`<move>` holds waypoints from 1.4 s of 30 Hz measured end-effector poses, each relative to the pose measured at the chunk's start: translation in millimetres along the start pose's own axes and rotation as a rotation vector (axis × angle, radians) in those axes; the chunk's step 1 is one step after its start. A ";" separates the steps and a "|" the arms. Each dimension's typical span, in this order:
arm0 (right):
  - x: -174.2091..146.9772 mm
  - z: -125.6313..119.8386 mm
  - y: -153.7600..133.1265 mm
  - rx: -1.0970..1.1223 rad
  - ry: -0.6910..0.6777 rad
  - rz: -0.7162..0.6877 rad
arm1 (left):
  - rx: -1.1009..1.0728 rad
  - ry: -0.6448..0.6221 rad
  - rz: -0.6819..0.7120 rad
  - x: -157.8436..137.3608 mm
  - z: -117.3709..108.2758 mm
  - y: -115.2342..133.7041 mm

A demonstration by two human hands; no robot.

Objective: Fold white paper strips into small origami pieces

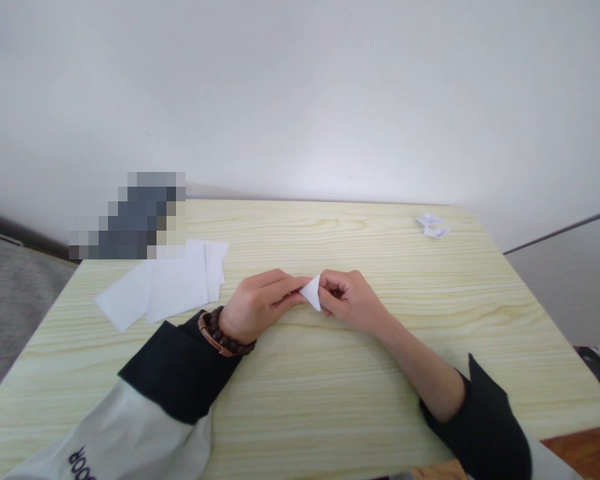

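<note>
Over the middle of the pale wood-grained table (330, 393), a small white paper piece (313, 293) is held between the person's 2 hands, showing as a triangle with a point toward the left and a straight edge on the right. The left hand (263, 303) pinches it at its left point, thumb below and fingers stretched out together above. The right hand (353, 300) has its fingers curled in, with thumb and forefinger pinching the paper's right edge; the exact contact of the fingertips is partly hidden. A bracelet of dark round beads (235, 343) and a brown band (211, 339) circle the left wrist, just above a wide black cuff (175, 370) on a light sleeve (130, 433) with dark lettering. Another black cuff (485, 427) sits farther up the right forearm, leaving much of it bare. To the left of the hands, several white sheets (177, 283) lie flat, overlapping and fanned at different angles, near a dark thing (137, 217) blurred into blocks at the table's back left corner. Toward the back right, well apart from the hands, 2 small folded white pieces (433, 227) with faint markings lie close together. Behind the table rises a plain pale wall (300, 100). At the bottom edge, part of a brown wooden item (440, 470) shows, too cut off to identify.
</note>
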State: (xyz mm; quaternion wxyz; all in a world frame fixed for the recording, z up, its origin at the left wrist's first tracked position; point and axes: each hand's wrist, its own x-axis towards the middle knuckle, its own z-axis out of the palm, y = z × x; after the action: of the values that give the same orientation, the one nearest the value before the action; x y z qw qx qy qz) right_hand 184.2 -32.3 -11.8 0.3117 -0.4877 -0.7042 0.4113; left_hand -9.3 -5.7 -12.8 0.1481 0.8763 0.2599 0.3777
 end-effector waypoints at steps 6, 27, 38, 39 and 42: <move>-0.9 -2.2 1.0 0.033 -0.031 -0.033 | -0.171 0.046 -0.055 2.4 -2.9 1.9; -0.9 -0.3 -0.4 0.033 -0.007 -0.030 | -0.179 0.025 -0.045 2.3 -1.5 1.9; -1.6 2.6 -0.7 -0.006 0.064 -0.075 | -0.149 -0.015 -0.021 1.6 -1.3 2.1; -1.7 3.4 -0.6 -0.006 0.076 -0.069 | -0.136 -0.032 -0.020 1.0 -0.6 2.0; -1.8 6.6 0.3 -0.018 0.115 -0.047 | -0.088 -0.095 -0.005 -1.9 2.9 1.3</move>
State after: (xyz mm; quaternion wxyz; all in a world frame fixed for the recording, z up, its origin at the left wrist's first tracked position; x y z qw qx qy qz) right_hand 179.3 -35.8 -15.2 0.3569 -0.4964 -0.7000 0.3690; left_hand -7.8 -8.0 -15.3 0.1994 0.8852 0.2378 0.3465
